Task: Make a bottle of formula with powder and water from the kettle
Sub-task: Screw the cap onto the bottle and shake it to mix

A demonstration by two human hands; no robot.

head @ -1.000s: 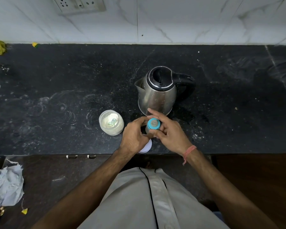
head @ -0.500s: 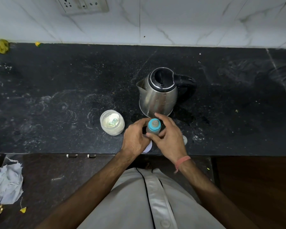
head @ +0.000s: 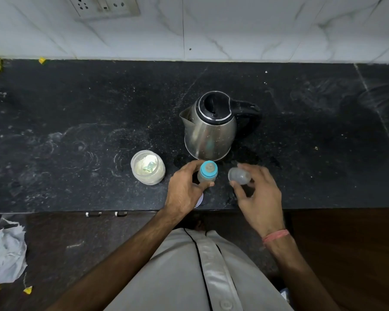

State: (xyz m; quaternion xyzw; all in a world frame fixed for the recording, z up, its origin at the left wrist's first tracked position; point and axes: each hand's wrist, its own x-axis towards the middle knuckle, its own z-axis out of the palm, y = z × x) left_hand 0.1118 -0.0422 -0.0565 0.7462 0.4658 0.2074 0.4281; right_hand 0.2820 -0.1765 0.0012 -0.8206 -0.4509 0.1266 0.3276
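right hand (head: 257, 194) now off bottle (head: 207, 173), grasping clear cap (head: 239, 175); left hand (head: 184, 189) gripping bottle

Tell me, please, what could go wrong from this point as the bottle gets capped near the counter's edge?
The bottle stands close to the counter's front edge, held only by the left hand; a bump might tip it off. The right hand holds the clear cap loosely by the fingertips, so it may slip. The open powder jar sits right beside the left hand, and an elbow or wrist swing could knock it over.
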